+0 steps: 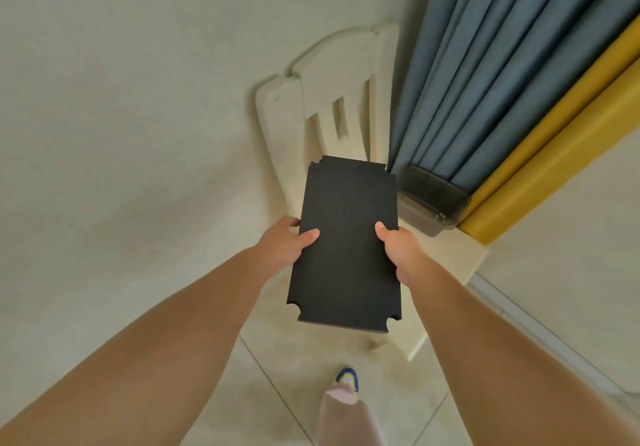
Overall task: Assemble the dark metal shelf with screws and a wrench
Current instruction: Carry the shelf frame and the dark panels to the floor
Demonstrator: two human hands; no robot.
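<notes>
Closest in, a leg in pale trousers (pixel 341 418) stands on the tiled floor (pixel 277 376), with the tip of a blue-and-yellow shoe (pixel 347 377) poking out past the hem; the rest of the foot is hidden. Two bare forearms reach forward from the bottom corners, their upper parts cut off by the frame edge.

The left hand (pixel 282 243) grips the left edge of a stack of dark shelf panels (pixel 346 244), thumb laid flat on top, the other fingers curled under and mostly out of sight. The right hand (pixel 398 251) grips the right edge the same way, thumb on top, fingers hidden beneath. The panels are held up in the air between the hands, long side pointing away, with rounded notches cut into the near corners. At the far end, staggered edges show that there are several panels, though how many is hard to tell.

Behind and below the stack stands a cream wooden chair (pixel 332 99), its seat almost wholly covered by the panels. Just right of it sits a smoky, see-through plastic box (pixel 429 199) with a clasp; its contents cannot be made out. Beyond that hang blue curtains (pixel 502 64) beside a yellow strip (pixel 561 140), against a pale wall (pixel 138 99).
</notes>
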